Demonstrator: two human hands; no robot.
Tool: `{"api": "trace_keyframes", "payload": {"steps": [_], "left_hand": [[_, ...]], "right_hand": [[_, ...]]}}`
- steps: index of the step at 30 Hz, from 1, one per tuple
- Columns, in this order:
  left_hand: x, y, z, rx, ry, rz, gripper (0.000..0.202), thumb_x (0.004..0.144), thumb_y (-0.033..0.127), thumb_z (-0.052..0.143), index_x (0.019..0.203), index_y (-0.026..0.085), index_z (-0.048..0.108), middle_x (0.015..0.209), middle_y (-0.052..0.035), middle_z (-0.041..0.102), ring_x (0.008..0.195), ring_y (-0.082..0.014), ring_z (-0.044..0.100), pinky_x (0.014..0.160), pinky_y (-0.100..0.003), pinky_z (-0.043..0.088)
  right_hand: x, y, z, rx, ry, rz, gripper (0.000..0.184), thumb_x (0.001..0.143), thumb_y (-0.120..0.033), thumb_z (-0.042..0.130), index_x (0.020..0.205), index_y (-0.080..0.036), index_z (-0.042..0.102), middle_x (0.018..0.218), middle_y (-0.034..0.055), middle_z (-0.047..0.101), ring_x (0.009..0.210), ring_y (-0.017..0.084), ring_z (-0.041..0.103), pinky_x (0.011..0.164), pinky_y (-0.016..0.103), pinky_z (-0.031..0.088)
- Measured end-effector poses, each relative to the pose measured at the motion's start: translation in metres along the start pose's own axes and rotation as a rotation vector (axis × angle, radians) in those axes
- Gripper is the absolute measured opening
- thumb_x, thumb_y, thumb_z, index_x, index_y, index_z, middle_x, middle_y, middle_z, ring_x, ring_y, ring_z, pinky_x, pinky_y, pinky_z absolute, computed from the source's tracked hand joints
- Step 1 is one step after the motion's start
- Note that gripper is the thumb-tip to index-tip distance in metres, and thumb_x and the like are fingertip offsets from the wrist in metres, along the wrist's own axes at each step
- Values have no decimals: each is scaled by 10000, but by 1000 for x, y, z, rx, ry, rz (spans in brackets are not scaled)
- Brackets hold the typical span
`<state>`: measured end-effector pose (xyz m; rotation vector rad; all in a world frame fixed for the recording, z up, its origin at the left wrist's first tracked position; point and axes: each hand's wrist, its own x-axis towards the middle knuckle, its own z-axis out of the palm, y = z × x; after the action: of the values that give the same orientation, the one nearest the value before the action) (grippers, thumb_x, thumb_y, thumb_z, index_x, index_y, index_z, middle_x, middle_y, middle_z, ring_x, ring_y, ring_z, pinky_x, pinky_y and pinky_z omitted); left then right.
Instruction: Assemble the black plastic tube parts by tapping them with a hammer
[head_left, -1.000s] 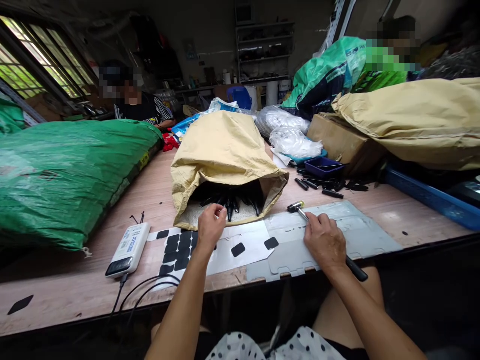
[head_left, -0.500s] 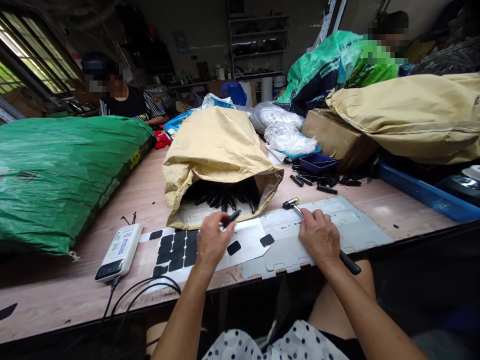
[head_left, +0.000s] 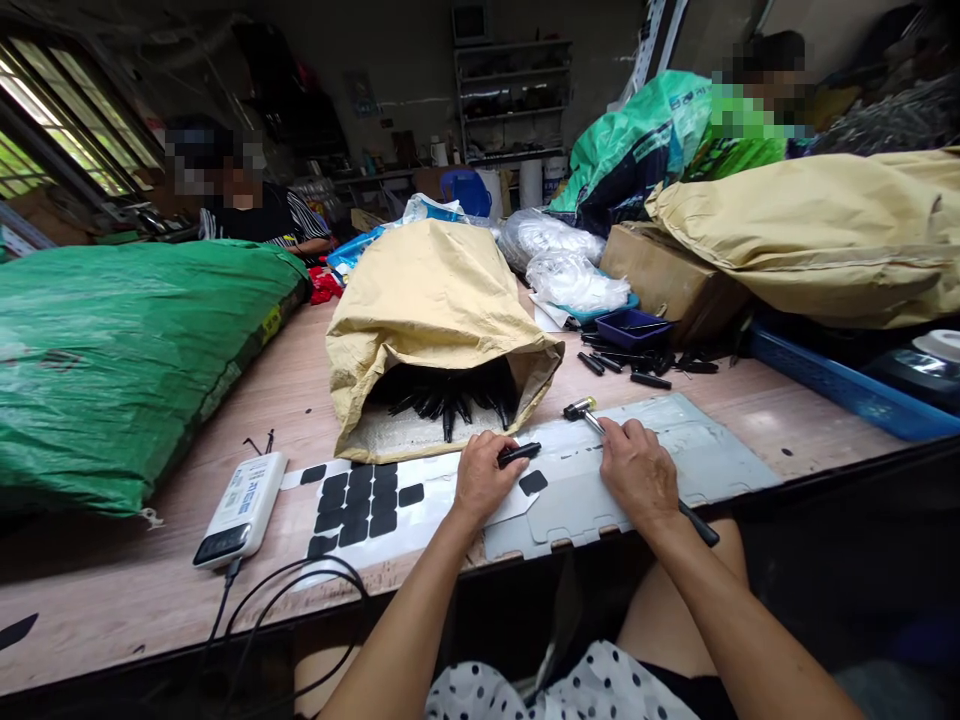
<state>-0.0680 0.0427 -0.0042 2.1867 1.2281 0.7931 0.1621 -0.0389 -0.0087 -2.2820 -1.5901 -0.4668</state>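
My left hand [head_left: 484,478] is closed on a slim black pen-shaped piece [head_left: 521,454], which points to the right over the edge of the white sheet. My right hand [head_left: 637,468] grips a small hammer [head_left: 579,408]; its metal head with a yellowish face lies near the grey board [head_left: 705,445], and the black handle sticks out behind my wrist. Black rounded squares [head_left: 382,512] lie on the white sheet [head_left: 424,530]. Just beyond my left hand, the beige sack [head_left: 435,285] gapes toward me, with many similar black pieces [head_left: 448,405] inside.
On the left, a white power bank [head_left: 240,510] has a black cable plugged in, beside a big green sack [head_left: 135,370]. Loose black pieces [head_left: 651,380] lie by a purple tray [head_left: 634,327]. A blue basket [head_left: 840,385] stands right. Two people sit across the table.
My left hand has moved right, carrying the black piece from near the sack's mouth toward the grey board. My right hand and the hammer have hardly moved.
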Motion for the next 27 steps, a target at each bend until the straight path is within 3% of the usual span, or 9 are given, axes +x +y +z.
{"api": "trace_keyframes", "payload": {"steps": [6, 11, 17, 27], "left_hand": [[1, 3, -3, -43, -6, -32, 134, 791, 226, 788, 920, 224, 753, 865, -18, 642, 931, -220, 580, 855, -344, 449], [0, 1, -3, -77, -10, -35, 138, 792, 223, 791, 928, 222, 769, 856, -18, 633, 924, -214, 582, 845, -337, 450], [0, 0, -1, -92, -1, -25, 146, 781, 226, 800, 924, 229, 770, 864, -16, 639, 927, -211, 589, 847, -333, 459], [0, -2, 1, -93, 19, -23, 122, 783, 211, 800, 895, 228, 754, 880, -12, 650, 913, -200, 588, 848, -332, 458]], "right_hand": [[-16, -9, -22, 356, 46, 44, 372, 1003, -255, 458, 1316, -221, 656, 994, 72, 661, 933, 208, 615, 792, 320, 456], [-36, -31, -34, 722, -101, -56, 389, 1016, -290, 429, 1334, -225, 643, 1046, 74, 697, 963, 197, 663, 862, 320, 518], [-43, -43, -35, 773, -103, -83, 407, 1035, -285, 409, 1374, -222, 625, 1075, 87, 697, 998, 195, 666, 924, 339, 528], [-46, -56, -41, 759, -109, -134, 418, 1038, -254, 394, 1395, -226, 610, 1045, 83, 680, 972, 187, 666, 902, 323, 535]]}}
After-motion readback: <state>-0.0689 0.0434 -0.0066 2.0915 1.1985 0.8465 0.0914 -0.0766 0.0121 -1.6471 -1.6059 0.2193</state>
